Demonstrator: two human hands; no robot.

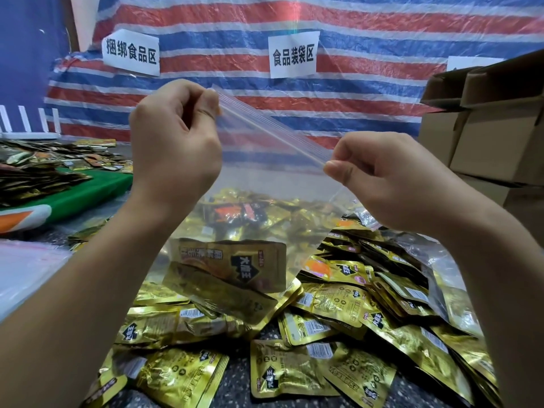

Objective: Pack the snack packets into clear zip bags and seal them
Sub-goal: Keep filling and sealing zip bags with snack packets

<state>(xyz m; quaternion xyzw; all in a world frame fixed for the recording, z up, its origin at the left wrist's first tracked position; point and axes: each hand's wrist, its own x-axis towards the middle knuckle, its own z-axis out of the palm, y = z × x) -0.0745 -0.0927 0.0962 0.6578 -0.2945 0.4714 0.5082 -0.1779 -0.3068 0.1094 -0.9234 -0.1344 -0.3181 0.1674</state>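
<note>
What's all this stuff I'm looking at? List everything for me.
zip bag: one, clear, held up in the air by its top strip.
packets in the bag: at least two, gold, at its bottom.
loose snack packets: many, gold, heaped on the dark table below.
darker packets: a pile, brown and gold, far left on a green mat.
paper signs: three, white, on the striped tarp behind; the third is partly hidden.
cardboard boxes: several, brown, stacked at right.
left hand: pinches the strip's left end.
right hand: pinches its right end.
</note>
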